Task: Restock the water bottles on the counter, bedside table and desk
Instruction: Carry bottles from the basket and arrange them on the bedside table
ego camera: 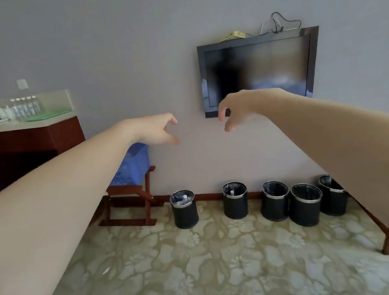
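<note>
- The patterned carpet point(210, 274) fills the lower part of the view. No bottle lies on it.
- The wall-mounted television point(260, 70) hangs dark on the grey wall, straight ahead of the person.
- The pale-topped desk point(28, 124) stands at the far left, well apart from both hands. It is the only one of the task's three spots that can be seen.
- A blue basket point(134, 165) rests on a folding wooden stand point(130, 202) just right of the desk. What it holds cannot be seen.
- Five black bins point(305, 205) stand in a row along the foot of the wall.
- The left hand point(159, 130) and right hand point(236, 108) reach forward in the air, apart from each other. Their fingers are loosely curled and hold nothing.
- The water bottles point(25, 107) stand upright in a close row at the back of the desk, beside white cups point(4, 113).
- Judged from this, the desk looks stocked already. The bedside table and the third spot are out of view, so their state cannot be told, and with both hands empty a fresh bottle would have to be fetched first.
</note>
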Available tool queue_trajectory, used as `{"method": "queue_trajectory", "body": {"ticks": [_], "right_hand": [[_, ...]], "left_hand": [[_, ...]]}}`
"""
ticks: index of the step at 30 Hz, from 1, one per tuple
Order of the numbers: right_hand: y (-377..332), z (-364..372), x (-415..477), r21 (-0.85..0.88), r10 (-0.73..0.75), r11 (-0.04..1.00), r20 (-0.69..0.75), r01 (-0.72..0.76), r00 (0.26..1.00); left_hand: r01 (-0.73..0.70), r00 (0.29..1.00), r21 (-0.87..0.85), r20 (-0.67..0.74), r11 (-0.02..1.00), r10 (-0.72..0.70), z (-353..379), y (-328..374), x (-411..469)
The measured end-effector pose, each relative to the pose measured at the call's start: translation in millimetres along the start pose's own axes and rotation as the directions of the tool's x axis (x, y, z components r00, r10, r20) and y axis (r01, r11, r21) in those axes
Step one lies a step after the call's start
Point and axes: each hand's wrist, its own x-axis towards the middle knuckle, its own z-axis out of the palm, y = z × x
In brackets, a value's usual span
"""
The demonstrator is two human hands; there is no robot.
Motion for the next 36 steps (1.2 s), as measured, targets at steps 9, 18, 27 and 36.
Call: {"method": "queue_trajectory", "body": {"ticks": [9,18,27,36], "right_hand": [[45,-14,172,0.01,-0.122,0.993,-0.003,0.122,0.993],[20,30,316,0.027,-0.253,0.968,0.12,0.251,0.96],[-74,38,472,-0.014,-0.341,0.94,0.055,0.342,0.939],[-141,50,585,0.016,-0.351,0.936,0.094,0.351,0.932]], "left_hand": [[0.161,0.986,-0.049,-0.03,0.986,-0.162,-19,-44,139],[0.3,0.953,-0.034,0.05,0.953,-0.298,-7,-148,221],[0.401,0.914,-0.023,0.08,0.916,-0.398,-41,-296,292],[0.421,0.9,-0.019,0.13,0.907,-0.415,-58,-402,343]]}}
